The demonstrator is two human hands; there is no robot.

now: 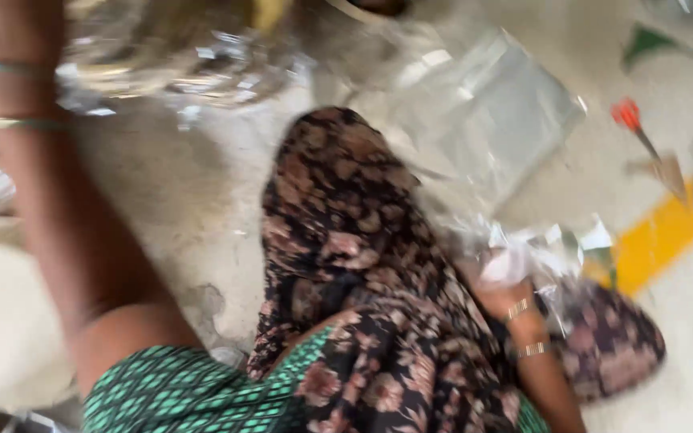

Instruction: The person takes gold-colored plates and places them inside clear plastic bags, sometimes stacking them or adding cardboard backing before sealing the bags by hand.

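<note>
Plastic wrap, lower right of frame, sits crumpled in our right hand; left hand's out of frame up top. Looks like mid-gather; next needs a firmer hold.

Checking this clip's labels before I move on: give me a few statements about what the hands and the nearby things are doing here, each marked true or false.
1. The right hand grips crinkled clear plastic wrap. True.
2. The right wrist is bare. False: it wears gold bangles.
3. A dark floral cloth lies across the lap. True.
4. The red-handled tool is in the left hand. False: it lies on the floor, held by no one; the left hand itself is out of view above the raised forearm.
5. A yellow stripe marks the floor at right. True.
</note>
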